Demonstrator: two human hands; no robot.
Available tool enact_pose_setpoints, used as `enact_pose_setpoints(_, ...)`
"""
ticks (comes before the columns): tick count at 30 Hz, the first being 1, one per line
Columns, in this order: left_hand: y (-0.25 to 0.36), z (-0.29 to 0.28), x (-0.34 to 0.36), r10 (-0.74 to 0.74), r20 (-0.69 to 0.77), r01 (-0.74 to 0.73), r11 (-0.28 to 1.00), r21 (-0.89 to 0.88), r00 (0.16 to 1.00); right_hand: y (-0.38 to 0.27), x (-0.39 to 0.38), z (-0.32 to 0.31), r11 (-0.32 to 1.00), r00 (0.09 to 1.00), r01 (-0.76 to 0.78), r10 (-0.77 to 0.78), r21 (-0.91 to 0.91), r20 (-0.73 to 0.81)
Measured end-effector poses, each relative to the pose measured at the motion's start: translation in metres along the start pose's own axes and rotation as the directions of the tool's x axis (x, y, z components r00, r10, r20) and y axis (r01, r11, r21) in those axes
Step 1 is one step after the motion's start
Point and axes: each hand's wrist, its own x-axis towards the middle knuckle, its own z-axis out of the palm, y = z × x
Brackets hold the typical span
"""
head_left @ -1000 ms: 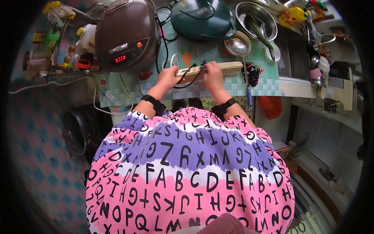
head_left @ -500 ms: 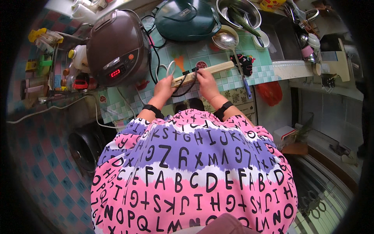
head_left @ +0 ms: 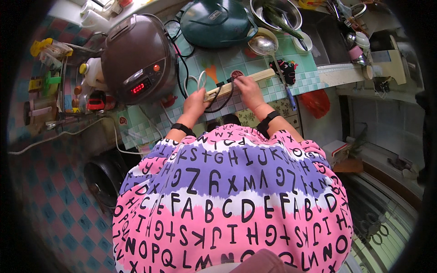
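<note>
A pale cream power strip [head_left: 261,75] lies slanted across my front, near the counter's edge. My left hand [head_left: 195,103] is closed round its left end, next to a looped white cord [head_left: 201,79]. At the strip's middle, my right hand [head_left: 249,93] has its fingers pinched on a black plug [head_left: 230,80], partly hidden by the fingertips. A second black plug [head_left: 220,85] sits in the strip just left of it. Black cord [head_left: 223,106] hangs in a loop below the strip, between both hands.
A brown rice cooker [head_left: 136,54] with a lit red display stands at left. Behind the strip are a dark green lidded pan [head_left: 214,22], a metal basin [head_left: 296,13] with a long green vegetable, and a ladle [head_left: 264,45]. The sink [head_left: 323,43] lies right.
My right hand has shifted slightly right and its fingers have turned on the strip's plug. My left hand keeps its hold at the left end, a little farther right.
</note>
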Motion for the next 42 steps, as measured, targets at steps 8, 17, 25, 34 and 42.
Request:
enact_pose_setpoints(8, 0.003, 0.000, -0.003, -0.011, -0.028, 0.010, 0.999, -0.035, 1.000, 0.053, 0.006, -0.033, 0.942, 0.984, -0.180, 0.175, -0.285, -0.041)
enact_pose_setpoints(17, -0.009, 0.006, -0.002, -0.073, -0.068, 0.054, 0.970, -0.238, 0.995, 0.005, 0.010, -0.027, 0.999, 0.996, -0.012, 0.016, -0.051, 0.088)
enact_pose_setpoints(25, 0.037, -0.058, -0.010, 0.075, -0.341, -0.218, 0.888, -0.404, 0.937, 0.038, 0.026, -0.053, 0.953, 0.961, -0.273, 0.276, -0.132, 0.003)
enact_pose_setpoints(34, 0.103, -0.175, -0.017, 0.426, -0.422, -0.494, 0.867, -0.061, 0.800, -0.042, 0.114, -0.129, 0.440, 0.903, -0.281, 0.421, 0.853, 0.080)
enact_pose_setpoints(42, 0.139, -0.219, 0.006, 0.611, -0.237, -0.603, 0.790, 0.110, 0.756, -0.093, 0.142, -0.122, 0.572, 0.992, -0.118, 0.105, 0.812, 0.070)
